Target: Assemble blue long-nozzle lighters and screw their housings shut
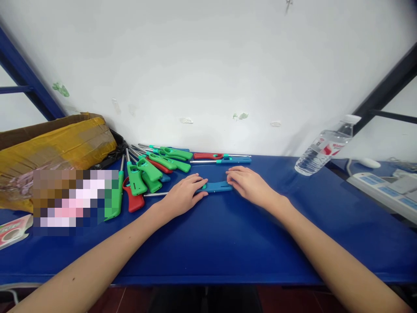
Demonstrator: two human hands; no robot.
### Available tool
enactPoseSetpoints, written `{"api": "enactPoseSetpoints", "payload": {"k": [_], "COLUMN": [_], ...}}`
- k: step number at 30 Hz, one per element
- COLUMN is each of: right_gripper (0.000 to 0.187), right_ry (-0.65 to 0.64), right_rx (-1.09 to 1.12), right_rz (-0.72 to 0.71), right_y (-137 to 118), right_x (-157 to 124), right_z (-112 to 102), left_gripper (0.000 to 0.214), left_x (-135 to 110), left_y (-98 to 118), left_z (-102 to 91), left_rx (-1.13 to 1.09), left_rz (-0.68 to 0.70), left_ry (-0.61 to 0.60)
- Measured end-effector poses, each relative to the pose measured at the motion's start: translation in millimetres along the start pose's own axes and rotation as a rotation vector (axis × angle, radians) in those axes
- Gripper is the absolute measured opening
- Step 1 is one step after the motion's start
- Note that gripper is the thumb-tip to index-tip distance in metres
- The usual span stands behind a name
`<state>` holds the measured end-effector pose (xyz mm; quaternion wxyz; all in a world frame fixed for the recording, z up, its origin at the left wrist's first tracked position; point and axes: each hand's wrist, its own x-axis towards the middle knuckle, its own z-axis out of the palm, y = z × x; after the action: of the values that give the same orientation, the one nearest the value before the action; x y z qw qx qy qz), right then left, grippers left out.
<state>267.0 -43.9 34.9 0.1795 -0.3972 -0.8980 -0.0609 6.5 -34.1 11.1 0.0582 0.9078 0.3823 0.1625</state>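
Observation:
A blue long-necked gas lighter [217,187] lies flat on the blue table [228,234], its metal tube pointing left. My left hand [184,194] rests over the lighter's front part, fingers curled round it. My right hand [247,184] lies at the handle end, fingers bent and pinching it. Both hands press the lighter against the tabletop.
A pile of green, red and blue lighters [153,169] lies behind my left hand. A taped cardboard box [55,152] stands at far left. A plastic water bottle [325,148] lies at right, beside a power strip [384,191]. The white wall closes the back.

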Motion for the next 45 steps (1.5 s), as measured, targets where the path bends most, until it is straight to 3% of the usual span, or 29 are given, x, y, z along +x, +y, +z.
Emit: {"api": "enactPoseSetpoints", "payload": {"k": [13,20,28,45], "right_gripper": [0.013,0.019,0.014,0.019], "right_ry": [-0.063,0.006,-0.011,0.080], "right_rx": [0.169,0.229,0.242,0.110], "right_rz": [0.118,0.156,0.090,0.021], "right_y": [1.1,9.7,9.6,4.6], "right_x": [-2.1,-4.1,-3.0,-1.6], "right_z": [-7.9,-8.0,-4.9,0.4], "left_gripper": [0.047,0.047,0.048,0.047], "left_x": [-1.0,0.0,-0.1,0.2], "left_y": [4.7,5.5,3.1,2.6], "left_z": [-4.5,-5.6,-4.4,-3.7], "left_rx": [-0.018,-0.008,0.001,0.010], "left_rz": [-0.055,-0.063,-0.046,-0.026], "left_ry": [-0.041,-0.058,-0.054,-0.045]}}
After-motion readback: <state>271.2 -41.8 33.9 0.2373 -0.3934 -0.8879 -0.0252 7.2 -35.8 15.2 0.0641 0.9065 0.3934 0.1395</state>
